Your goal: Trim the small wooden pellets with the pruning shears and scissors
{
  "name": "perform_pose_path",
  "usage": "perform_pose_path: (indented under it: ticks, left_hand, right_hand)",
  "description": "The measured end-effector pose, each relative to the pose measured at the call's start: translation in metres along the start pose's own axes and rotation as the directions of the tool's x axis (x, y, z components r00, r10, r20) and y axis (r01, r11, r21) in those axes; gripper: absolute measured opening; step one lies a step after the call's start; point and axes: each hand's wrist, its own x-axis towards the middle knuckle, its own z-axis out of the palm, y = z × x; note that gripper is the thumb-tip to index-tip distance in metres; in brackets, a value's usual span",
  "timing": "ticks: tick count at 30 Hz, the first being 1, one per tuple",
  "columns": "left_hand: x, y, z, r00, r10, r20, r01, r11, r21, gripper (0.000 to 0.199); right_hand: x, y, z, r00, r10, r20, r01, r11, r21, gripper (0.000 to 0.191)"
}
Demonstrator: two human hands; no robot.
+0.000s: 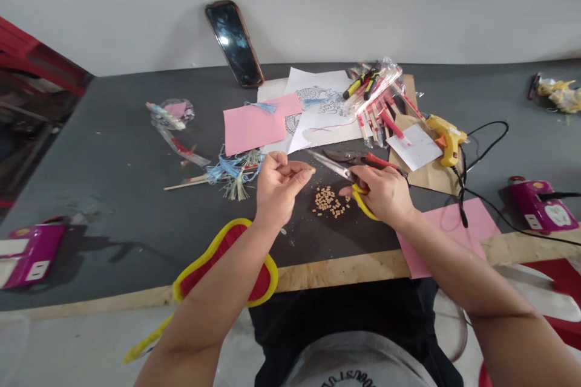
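My right hand (pixel 385 193) is closed around the yellow handles of a pair of scissors (pixel 333 166), whose blades point left and away from me. Thumb and forefinger of my left hand (pixel 279 187) pinch a tiny tan piece, just left of the blades; its exact kind is too small to make out. Below the scissors lies a scattered pile of short tan bits (pixel 330 201). Behind the scissors are red-handled pruning shears (pixel 376 161), partly covered by my right hand.
Tassels (pixel 238 172), pink paper (pixel 254 127), printed sheets (pixel 327 81) and packs of sticks (pixel 376 103) lie beyond my hands. A yellow glue gun (pixel 448 139) trails a cable at right. A phone (pixel 233 42) leans on the wall. A yellow-rimmed red object (pixel 213 257) sits by the table's front edge.
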Motion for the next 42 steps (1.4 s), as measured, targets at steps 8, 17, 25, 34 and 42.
perform_pose_path:
  ticks: [8, 17, 25, 34, 42]
  left_hand:
    - [0.001, 0.002, -0.01, 0.923, -0.108, 0.37, -0.193, 0.7, 0.688, 0.027]
    - [0.004, -0.006, -0.015, 0.796, -0.102, 0.596, -0.46, 0.538, 0.707, 0.029]
    - [0.006, -0.009, -0.011, 0.873, 0.11, 0.474, -0.455, 0.532, 0.714, 0.017]
    - [0.013, -0.007, -0.016, 0.943, 0.254, 0.214, -0.332, 0.682, 0.652, 0.015]
    - [0.01, -0.023, -0.016, 0.743, 0.063, 0.666, -0.605, 0.488, 0.629, 0.019]
  right_hand:
    - [0.007, 0.013, -0.004, 0.972, 0.234, -0.031, -0.226, 0.959, 0.17, 0.05]
    - [0.009, 0.011, -0.007, 0.956, 0.292, -0.015, -0.277, 0.922, 0.27, 0.046]
    - [0.011, 0.0, -0.003, 0.968, 0.233, 0.094, -0.247, 0.953, 0.174, 0.05]
    - [0.021, 0.021, -0.049, 0.961, 0.251, 0.113, -0.238, 0.964, -0.116, 0.045]
    - [-0.035, 0.056, -0.067, 0.861, 0.495, 0.119, -0.427, 0.829, -0.362, 0.038]
